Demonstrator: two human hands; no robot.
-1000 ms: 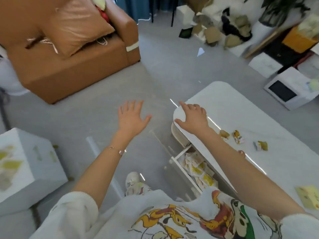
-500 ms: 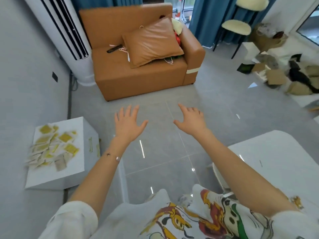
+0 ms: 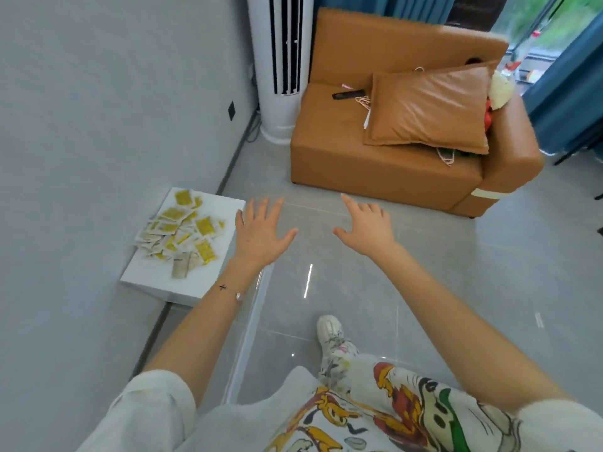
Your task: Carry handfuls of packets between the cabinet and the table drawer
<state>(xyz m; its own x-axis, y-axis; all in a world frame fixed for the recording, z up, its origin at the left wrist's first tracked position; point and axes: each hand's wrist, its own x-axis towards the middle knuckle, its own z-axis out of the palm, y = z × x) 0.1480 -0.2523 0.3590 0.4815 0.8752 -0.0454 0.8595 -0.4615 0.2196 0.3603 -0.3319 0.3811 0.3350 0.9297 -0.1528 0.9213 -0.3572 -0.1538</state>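
Observation:
My left hand is stretched out in front of me, palm down, fingers spread, holding nothing. It hangs just right of a low white box that carries a heap of several yellow and white packets. My right hand is held out level with the left one over the grey floor, fingers straight and empty. Both forearms reach forward from white sleeves.
An orange sofa with a cushion and a black remote stands ahead. A white tower air conditioner stands in the corner by the grey wall. Blue curtains hang at the right. My shoe is on the tiled floor.
My view has swung left, away from the white table and its drawer, towards the wall and the white box. My right hand left the table edge; both hands now hover empty.

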